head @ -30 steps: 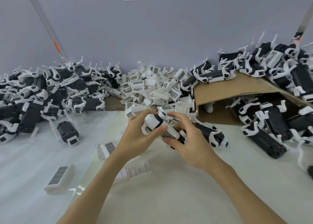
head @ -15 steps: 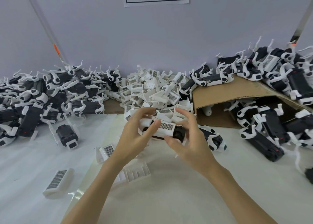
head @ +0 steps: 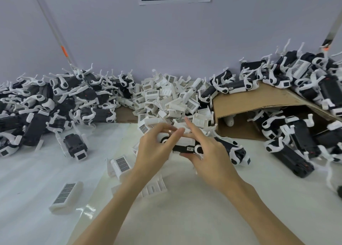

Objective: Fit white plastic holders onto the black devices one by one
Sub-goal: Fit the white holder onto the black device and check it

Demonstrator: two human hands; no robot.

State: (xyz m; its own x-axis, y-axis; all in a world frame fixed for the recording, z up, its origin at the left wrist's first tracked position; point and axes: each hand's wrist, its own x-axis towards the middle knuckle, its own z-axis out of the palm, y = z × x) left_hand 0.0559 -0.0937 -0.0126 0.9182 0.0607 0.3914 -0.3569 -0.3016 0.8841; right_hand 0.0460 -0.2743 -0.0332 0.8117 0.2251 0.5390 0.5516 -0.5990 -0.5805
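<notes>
Both my hands hold one black device (head: 185, 148) at the table's middle, with a white holder (head: 186, 140) sitting on its top. My left hand (head: 154, 150) grips the device's left end, fingers curled over the holder. My right hand (head: 205, 152) holds the right end with the thumb underneath and the fingers lying over the top, the index finger raised. Behind them rises a heap of loose white holders (head: 170, 98). The hands hide much of the device.
Fitted devices are piled at the left (head: 61, 100) and far right (head: 307, 74). A cardboard box (head: 259, 100) on its side holds more devices. Loose holders (head: 65, 195) lie on the white table (head: 185, 217); one device (head: 234, 152) lies just right of my hands.
The device has turned in my hands so its black side with a small label faces me. The holder now sits on top. My right index finger has lifted.
</notes>
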